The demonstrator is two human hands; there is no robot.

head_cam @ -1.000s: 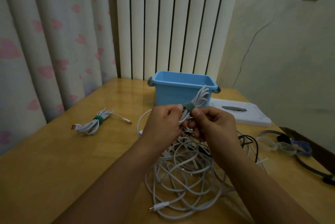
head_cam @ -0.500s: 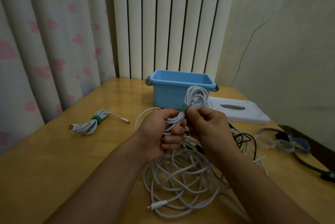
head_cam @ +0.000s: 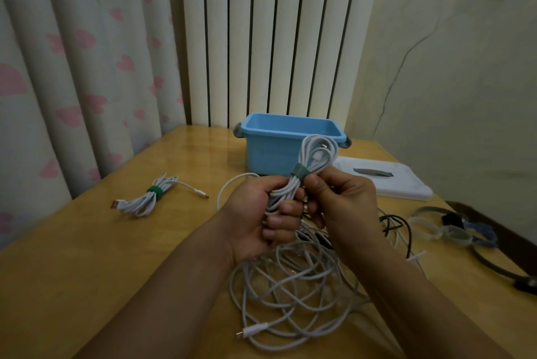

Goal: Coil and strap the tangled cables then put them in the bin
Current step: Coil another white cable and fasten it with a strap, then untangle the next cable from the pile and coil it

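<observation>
White cable makes up nearly all the work on this wooden counter (head_cam: 72, 257), and most of it is not yet sorted. One bundle (head_cam: 151, 199) lies finished at the left, coiled and cinched with a green strap, but it rests on the counter well apart from the blue bin (head_cam: 290, 138), whose visible inside shows no cables. A second coil (head_cam: 315, 155) is held up in front of the bin: the left hand (head_cam: 261, 219) has its fingers curled round the lower part of the coil, while the right hand (head_cam: 340, 199) pinches it just beside a grey-green strap (head_cam: 299, 171) wrapped around its waist. The strapping looks complete or close to it, so this coil seems ready to drop into the bin. Below the hands a large tangle (head_cam: 293, 294) of white cable sprawls loose on the counter, with a black cable (head_cam: 398, 222) at its right edge. Spare straps (head_cam: 430, 229) wait at the far right. Judged from this, roughly two cables are bundled, none binned, and the bulk remains.
</observation>
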